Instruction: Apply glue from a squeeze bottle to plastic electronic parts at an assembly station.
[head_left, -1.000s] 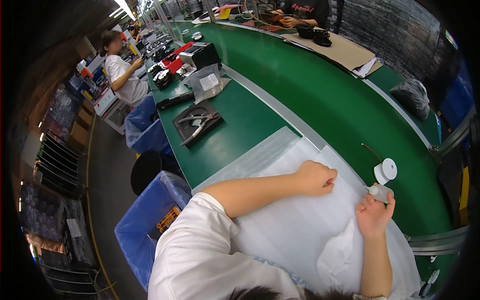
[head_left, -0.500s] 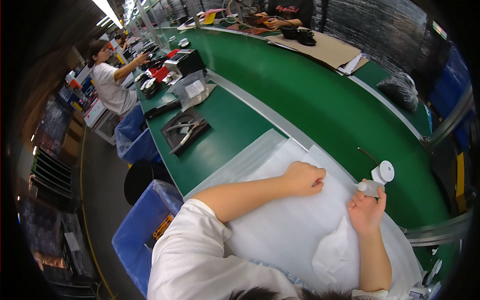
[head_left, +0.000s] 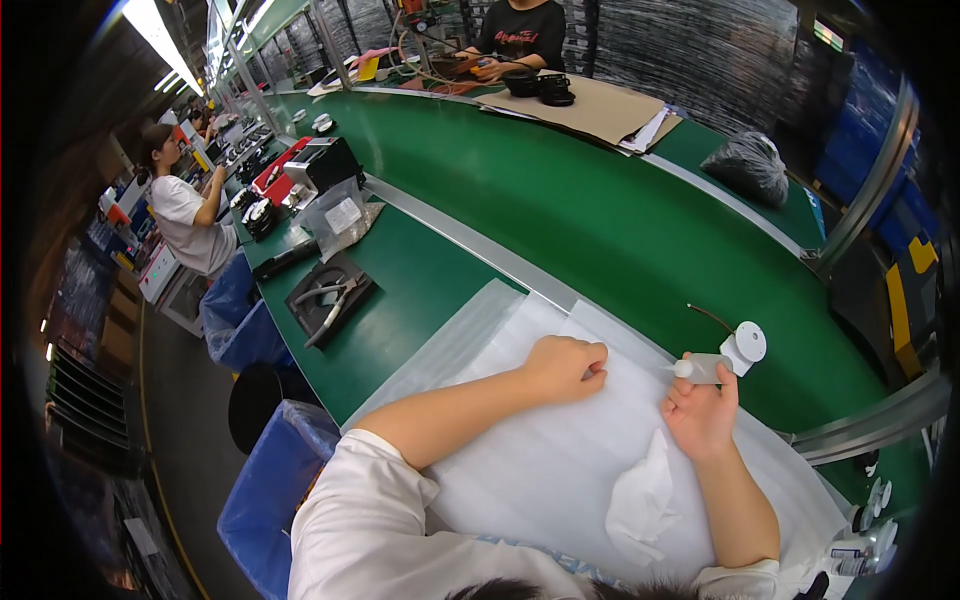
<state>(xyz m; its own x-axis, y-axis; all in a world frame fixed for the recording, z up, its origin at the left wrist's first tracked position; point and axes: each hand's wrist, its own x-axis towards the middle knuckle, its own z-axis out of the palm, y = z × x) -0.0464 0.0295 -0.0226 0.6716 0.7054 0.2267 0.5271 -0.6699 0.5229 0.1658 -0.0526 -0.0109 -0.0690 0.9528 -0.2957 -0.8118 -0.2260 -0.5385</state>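
My left hand [head_left: 562, 368] is closed over the white foam sheet [head_left: 510, 440], fingers curled under; whatever they hold is hidden. To its right, my right hand [head_left: 702, 415] grips a small translucent squeeze bottle [head_left: 708, 370] between thumb and fingers. The bottle lies nearly level, its white cap and thin nozzle pointing left toward my left hand. Just beyond the bottle, a white round-faced device [head_left: 748, 343] with a short dark cable rests on the green surface. Crumpled white tissue [head_left: 643, 500] lies on the foam between my forearms.
Pliers [head_left: 328, 305] lie on a black tray [head_left: 360, 287] at left, near a clear plastic bag [head_left: 335, 220]. A metal rail [head_left: 470, 235] divides bench from green conveyor [head_left: 560, 210]. Blue-lined bins [head_left: 262, 500] stand left. Co-workers are at far left and across. Bottles [head_left: 865, 550] stand lower right.
The view has shifted, so the whole scene sits farther left. The bottle has moved slightly away from the white device. The co-worker at left has drawn an outstretched arm back.
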